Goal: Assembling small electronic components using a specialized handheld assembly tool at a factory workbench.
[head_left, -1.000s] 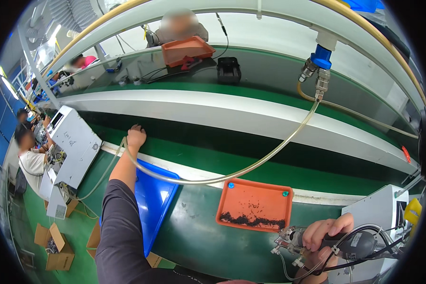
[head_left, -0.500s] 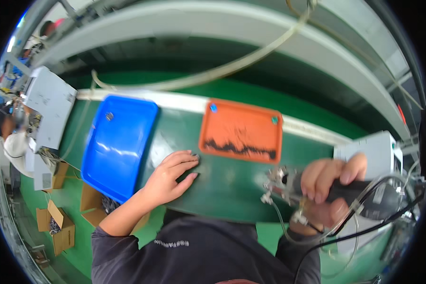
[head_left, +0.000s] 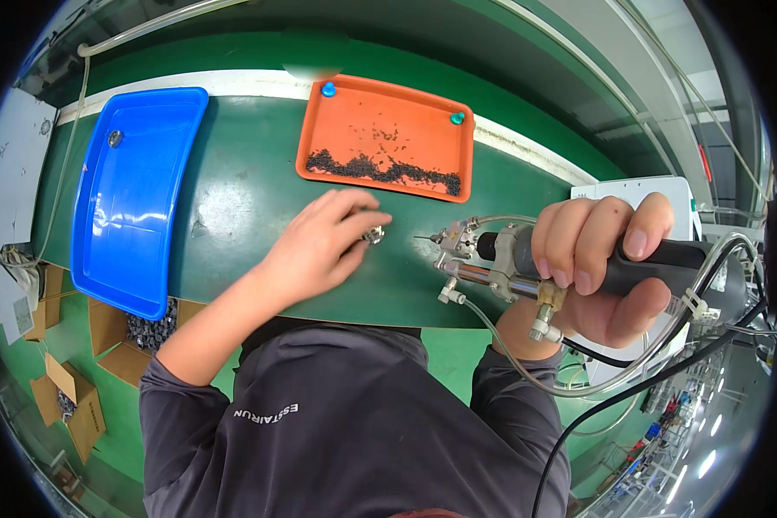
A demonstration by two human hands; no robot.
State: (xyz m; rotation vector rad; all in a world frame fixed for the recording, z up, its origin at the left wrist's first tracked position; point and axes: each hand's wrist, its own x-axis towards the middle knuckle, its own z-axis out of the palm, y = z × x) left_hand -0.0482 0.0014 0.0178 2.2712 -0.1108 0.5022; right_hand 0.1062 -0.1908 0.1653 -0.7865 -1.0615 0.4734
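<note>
My left hand (head_left: 311, 246) is over the green table, its thumb and fingers closed around a small shiny metal part (head_left: 374, 234). My right hand (head_left: 604, 246) wraps round a power screwdriver (head_left: 507, 259) with a dark body, metal fittings, a clear hose and a black cable. Its thin bit points left toward the metal part, with a gap between them. Beyond my hands lies an orange tray (head_left: 345, 110) with many tiny black screw-like pieces (head_left: 380, 169) heaped along its near side. A blue knob (head_left: 328, 89) and a green knob (head_left: 457, 118) sit in its far corners.
A blue tray (head_left: 134, 220) on the left holds one small metal part (head_left: 115, 138). Cardboard boxes (head_left: 112, 345) with dark parts stand on the floor below. A white machine (head_left: 643, 192) stands at the right, behind the screwdriver. Hoses and cables hang around my right arm.
The view has shifted, so the trays appear higher and farther left. My left fingers, earlier resting on the table, now pinch the metal part. The screwdriver's bit is closer to my left hand.
</note>
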